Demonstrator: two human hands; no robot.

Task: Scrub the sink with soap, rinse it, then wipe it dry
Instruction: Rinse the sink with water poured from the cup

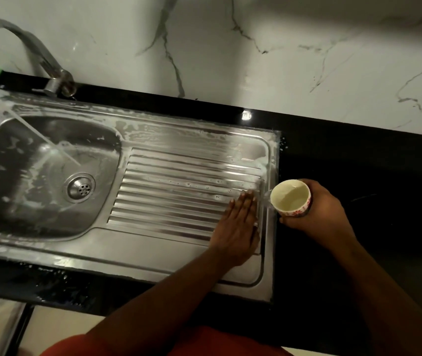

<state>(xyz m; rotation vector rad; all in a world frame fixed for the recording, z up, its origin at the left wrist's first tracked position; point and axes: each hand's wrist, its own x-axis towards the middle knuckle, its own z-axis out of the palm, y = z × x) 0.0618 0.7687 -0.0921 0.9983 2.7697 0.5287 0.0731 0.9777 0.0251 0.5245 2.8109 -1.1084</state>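
At far left the tap [50,73] runs into the sink [153,255], whose basin walls show soap streaks; suds line the back rim, so rinsing looks part done; the left hand [240,227] lies spread flat on the ribbed drainboard [174,191]; the right hand [325,214] wraps a tilted cup [291,199] at the sink's right edge, pouring; water may overshoot onto the black counter [359,163], which offers free room rightward.
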